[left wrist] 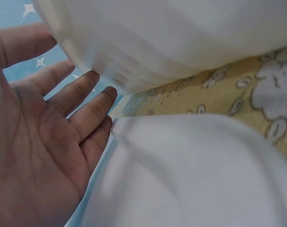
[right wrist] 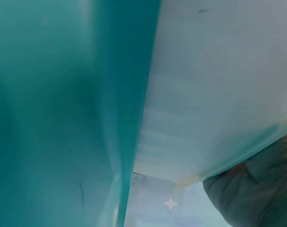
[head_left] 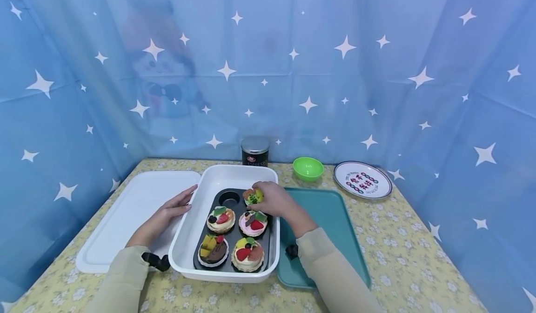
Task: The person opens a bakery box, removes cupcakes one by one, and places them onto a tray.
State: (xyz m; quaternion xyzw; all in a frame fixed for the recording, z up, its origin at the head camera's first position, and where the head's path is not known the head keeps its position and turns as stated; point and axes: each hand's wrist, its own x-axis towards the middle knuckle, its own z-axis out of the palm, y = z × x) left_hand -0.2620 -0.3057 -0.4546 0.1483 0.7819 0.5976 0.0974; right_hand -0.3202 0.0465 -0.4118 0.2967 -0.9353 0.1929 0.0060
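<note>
Starred blue cloth (head_left: 377, 71) hung behind a floral table (head_left: 418, 266). At centre sat a white tub (head_left: 184, 238), its lid (head_left: 125, 210) to the left and a teal tray (head_left: 335, 215) to the right. Inside lay a dark muffin tin (head_left: 274, 238) carrying four toy cupcakes. The left hand (head_left: 171, 208) rested with straight fingers against the tub's left wall, seemingly to steady it. The right hand (head_left: 274, 199) curled around a fifth cupcake (head_left: 253, 195) over the tin's far right cup. Farther off stood a can (head_left: 255, 151), a green bowl (head_left: 308, 168) and a plate (head_left: 362, 179).
</note>
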